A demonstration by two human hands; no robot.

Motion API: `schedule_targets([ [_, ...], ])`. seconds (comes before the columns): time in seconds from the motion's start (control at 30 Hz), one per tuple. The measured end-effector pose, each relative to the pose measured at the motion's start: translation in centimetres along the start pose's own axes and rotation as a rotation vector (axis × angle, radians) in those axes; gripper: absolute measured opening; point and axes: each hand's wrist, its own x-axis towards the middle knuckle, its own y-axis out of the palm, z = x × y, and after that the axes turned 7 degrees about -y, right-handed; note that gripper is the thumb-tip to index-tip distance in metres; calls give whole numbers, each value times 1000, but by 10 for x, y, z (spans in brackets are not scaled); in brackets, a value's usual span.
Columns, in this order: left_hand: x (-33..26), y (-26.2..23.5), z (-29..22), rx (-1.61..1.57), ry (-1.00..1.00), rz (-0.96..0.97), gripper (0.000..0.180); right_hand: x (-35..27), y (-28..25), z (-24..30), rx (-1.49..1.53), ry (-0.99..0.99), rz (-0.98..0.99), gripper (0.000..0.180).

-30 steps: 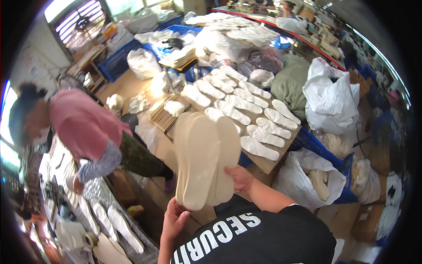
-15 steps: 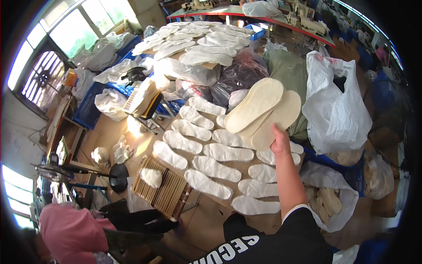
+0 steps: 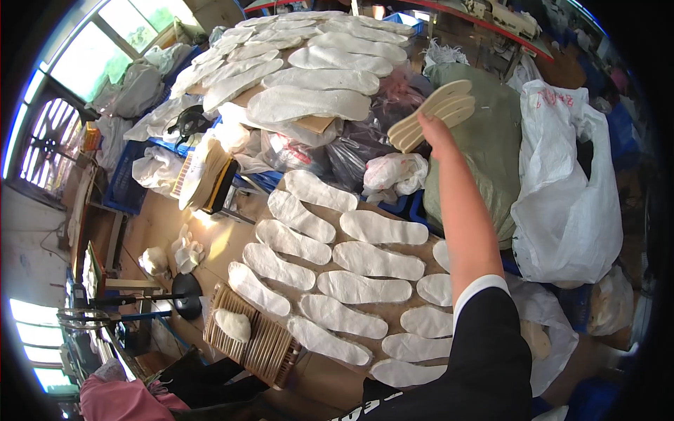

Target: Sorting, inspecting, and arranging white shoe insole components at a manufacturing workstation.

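My right hand reaches far forward, closed round a small fan of flat cream insoles, seen nearly edge-on. The thumb lies on top of them. Below and left of the arm, several white padded insoles lie in rows on a brown board; my forearm and black sleeve cover part of the right-hand rows. Past the board, a raised surface bears many more white insoles, and the held ones are just right of it. My left hand is out of view.
A slatted bamboo stool with a white wad of fluff stands left of the board. A person in pink is at the lower left. A green sack and a white sack stand at the right. Blue crates line the left.
My right hand has moved forward and up with the insoles, from above the board to beside the green sack. The insoles have tilted from face-on to nearly edge-on. The view has shifted.
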Motion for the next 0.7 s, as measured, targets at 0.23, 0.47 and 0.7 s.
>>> schedule_targets([
  [0.23,1,-1,15,4,-59,18,29,-20,28,-78,-395,43,-24,66],
  [0.47,-24,8,61,-19,-27,33,29,-118,28,-97,-16,42,189,38],
  [0.7,-69,59,106,-291,179,-72,25,-299,58,-94,-65,113,652,27],
])
